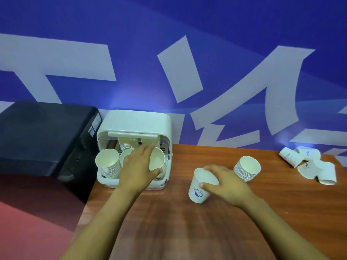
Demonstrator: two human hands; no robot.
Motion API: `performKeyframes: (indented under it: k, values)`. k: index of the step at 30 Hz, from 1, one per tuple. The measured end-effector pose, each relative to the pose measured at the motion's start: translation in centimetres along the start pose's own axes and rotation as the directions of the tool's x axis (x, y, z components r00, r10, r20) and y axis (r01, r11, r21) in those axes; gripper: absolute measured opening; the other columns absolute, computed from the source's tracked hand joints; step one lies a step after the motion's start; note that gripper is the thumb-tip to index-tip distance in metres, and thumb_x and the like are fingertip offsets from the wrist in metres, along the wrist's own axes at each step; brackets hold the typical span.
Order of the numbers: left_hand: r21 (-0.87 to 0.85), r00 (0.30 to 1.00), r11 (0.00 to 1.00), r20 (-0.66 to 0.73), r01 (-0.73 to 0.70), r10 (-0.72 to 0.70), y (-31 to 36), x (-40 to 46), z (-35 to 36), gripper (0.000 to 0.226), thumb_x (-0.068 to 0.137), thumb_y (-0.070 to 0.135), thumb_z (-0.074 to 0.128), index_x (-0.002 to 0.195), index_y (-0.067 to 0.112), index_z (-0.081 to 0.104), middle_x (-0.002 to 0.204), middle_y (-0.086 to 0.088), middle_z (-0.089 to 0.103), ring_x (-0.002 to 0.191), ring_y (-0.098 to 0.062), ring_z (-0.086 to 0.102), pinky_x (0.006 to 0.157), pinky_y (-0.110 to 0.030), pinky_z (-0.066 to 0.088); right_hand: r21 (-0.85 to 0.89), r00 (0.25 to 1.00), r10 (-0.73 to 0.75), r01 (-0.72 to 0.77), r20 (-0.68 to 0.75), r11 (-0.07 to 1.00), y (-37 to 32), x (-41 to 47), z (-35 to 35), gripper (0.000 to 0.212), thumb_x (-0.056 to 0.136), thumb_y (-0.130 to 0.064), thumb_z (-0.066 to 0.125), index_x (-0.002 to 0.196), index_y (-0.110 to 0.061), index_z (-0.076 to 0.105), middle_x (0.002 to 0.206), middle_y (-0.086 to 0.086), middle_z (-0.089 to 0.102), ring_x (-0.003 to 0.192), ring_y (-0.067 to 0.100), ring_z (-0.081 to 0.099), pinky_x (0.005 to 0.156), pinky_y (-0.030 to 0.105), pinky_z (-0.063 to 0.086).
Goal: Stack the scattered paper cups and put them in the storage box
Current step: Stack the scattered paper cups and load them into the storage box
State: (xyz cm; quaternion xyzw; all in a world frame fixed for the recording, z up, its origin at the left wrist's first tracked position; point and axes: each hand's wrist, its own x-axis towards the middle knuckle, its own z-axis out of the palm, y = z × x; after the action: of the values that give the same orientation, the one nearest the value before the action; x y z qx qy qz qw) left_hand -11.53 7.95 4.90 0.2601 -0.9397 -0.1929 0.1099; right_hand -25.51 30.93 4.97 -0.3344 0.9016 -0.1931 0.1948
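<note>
My left hand grips stack in box at desk's left edge, seating it upright. Right hand pinches cup rim mid-desk, likely for next stack. Loose cups lie toppled, far right corner.

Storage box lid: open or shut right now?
Open. The storage box has its front flap raised under the top edge, cup stacks show inside, and the left hand reaches in, gripping one.
</note>
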Motion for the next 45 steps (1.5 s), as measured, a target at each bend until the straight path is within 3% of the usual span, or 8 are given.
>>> performKeyframes:
  k: [5,13,19,23,28,33,40,45]
  values:
    - [0.057,0.997,0.998,0.082,-0.009,0.004,-0.6,1.4,1.7,0.076,0.081,0.044,0.066,0.145,0.022,0.032,0.15,0.006,0.034,0.136,-0.016,0.036,0.107,-0.034,0.028,-0.004,1.0,0.025,-0.025,0.01,1.0,0.9,1.3,-0.1,0.054,0.08,-0.053,0.063,0.129,-0.035,0.048,0.129,-0.014,0.053,0.114,0.007,0.05,0.094,0.029,0.043]
    - [0.119,0.974,0.993,0.227,-0.002,-0.025,-1.2,3.3,3.8,0.078,0.084,0.053,0.059,0.149,0.032,0.021,0.154,0.011,0.024,0.142,-0.013,0.02,0.115,-0.044,0.015,0.006,0.998,0.053,-0.053,0.021,0.999,1.9,3.3,0.5,0.054,0.079,-0.056,0.063,0.127,-0.035,0.049,0.125,-0.014,0.055,0.109,0.007,0.052,0.09,0.031,0.046]
    - [0.009,0.995,1.0,0.1,0.008,-0.009,-2.3,2.1,3.3,0.062,0.084,0.044,0.063,0.14,0.029,0.04,0.146,0.009,0.041,0.135,-0.016,0.035,0.108,-0.037,0.027,0.021,0.998,0.042,-0.043,0.044,0.999,1.1,4.1,1.3,0.056,0.078,-0.052,0.066,0.129,-0.036,0.048,0.128,-0.014,0.053,0.114,0.009,0.051,0.093,0.032,0.045]
    - [-0.002,0.999,0.999,0.026,0.04,-0.04,-3.4,1.0,1.9,0.05,0.084,0.041,0.064,0.13,0.027,0.053,0.13,0.008,0.056,0.123,-0.018,0.049,0.099,-0.037,0.034,0.085,0.993,-0.098,0.104,-0.071,0.991,-2.5,5.5,1.6,0.069,0.08,-0.044,0.067,0.14,-0.037,0.035,0.139,-0.015,0.042,0.126,0.008,0.043,0.1,0.032,0.042]
    - [-0.031,0.997,0.997,-0.024,0.073,-0.073,-3.9,0.2,0.4,0.046,0.083,0.036,0.066,0.127,0.024,0.056,0.129,0.006,0.058,0.119,-0.02,0.051,0.097,-0.036,0.035,0.138,0.963,-0.214,0.238,-0.164,0.961,-7.2,7.3,2.9,0.073,0.079,-0.044,0.068,0.142,-0.041,0.03,0.139,-0.016,0.041,0.128,0.008,0.04,0.101,0.031,0.042]
    - [-0.056,0.996,0.995,-0.027,0.081,-0.083,-4.1,-0.2,-0.2,0.046,0.085,0.036,0.064,0.129,0.026,0.053,0.13,0.008,0.057,0.119,-0.019,0.05,0.097,-0.033,0.033,0.104,0.967,-0.198,0.216,-0.161,0.971,-8.8,8.3,4.2,0.076,0.079,-0.048,0.066,0.143,-0.042,0.026,0.142,-0.016,0.039,0.13,0.01,0.037,0.101,0.029,0.039]
    - [-0.07,0.996,0.994,-0.013,0.084,-0.086,-4.1,-0.5,-0.8,0.048,0.087,0.04,0.061,0.132,0.027,0.05,0.133,0.008,0.055,0.121,-0.018,0.05,0.101,-0.035,0.035,0.034,0.993,-0.114,0.115,-0.029,0.993,-8.7,8.3,5.7,0.093,0.075,-0.059,0.066,0.148,-0.042,0.011,0.15,-0.015,0.031,0.134,0.018,0.034,0.106,0.036,0.036]
    - [-0.058,0.994,0.993,0.034,0.103,-0.101,-3.5,-1.3,-1.4,0.049,0.09,0.042,0.055,0.136,0.03,0.043,0.133,0.009,0.053,0.121,-0.017,0.048,0.1,-0.032,0.035,0.0,0.993,-0.121,0.121,-0.012,0.993,-7.3,6.9,4.1,0.078,0.081,-0.051,0.063,0.145,-0.041,0.021,0.145,-0.011,0.037,0.131,0.014,0.04,0.1,0.034,0.041]
